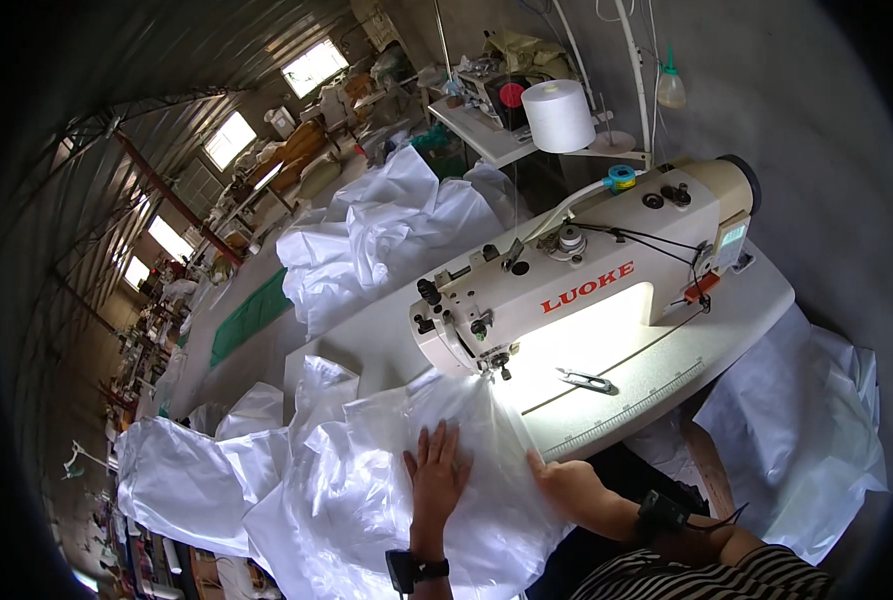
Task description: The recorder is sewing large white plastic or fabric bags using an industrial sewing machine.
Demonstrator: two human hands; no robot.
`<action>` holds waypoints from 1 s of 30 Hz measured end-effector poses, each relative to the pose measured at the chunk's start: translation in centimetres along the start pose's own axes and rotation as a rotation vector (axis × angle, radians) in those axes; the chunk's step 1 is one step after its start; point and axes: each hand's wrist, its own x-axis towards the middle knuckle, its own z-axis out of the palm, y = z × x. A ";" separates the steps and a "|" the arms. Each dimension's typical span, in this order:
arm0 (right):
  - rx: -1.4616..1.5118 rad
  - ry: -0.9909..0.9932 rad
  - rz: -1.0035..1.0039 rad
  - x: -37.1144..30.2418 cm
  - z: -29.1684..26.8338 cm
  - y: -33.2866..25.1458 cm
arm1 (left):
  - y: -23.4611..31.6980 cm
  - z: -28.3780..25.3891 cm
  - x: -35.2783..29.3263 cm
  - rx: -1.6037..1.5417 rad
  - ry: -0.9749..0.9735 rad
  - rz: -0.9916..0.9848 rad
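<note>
A white, shiny plastic-like sheet (357, 480) lies bunched over the front left of the sewing machine table, its edge running in under the needle area. My left hand (437, 475) rests flat on this sheet with fingers spread, just in front of the sewing head. At the sheet's right edge, by the table's front rim, my right hand (575, 492) is closed, one finger stretched along the edge and the others curled out of sight. The white sewing machine (587, 270) stands above, its lamp lighting the bed. Thread snips (589, 381) lie on the bed to the right of the needle.
More white sheeting (387, 220) is heaped behind the machine, and another piece (797, 430) hangs at the right. A large thread cone (559, 116) stands at the back. Green cloth (250, 318) lies at the left. A ruler strip (632, 403) runs along the table's front edge.
</note>
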 end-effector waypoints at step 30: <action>1.612 -1.262 -0.178 -9.0 8.8 -2.0 | -12.2 -0.5 -1.9 0.037 0.087 -0.286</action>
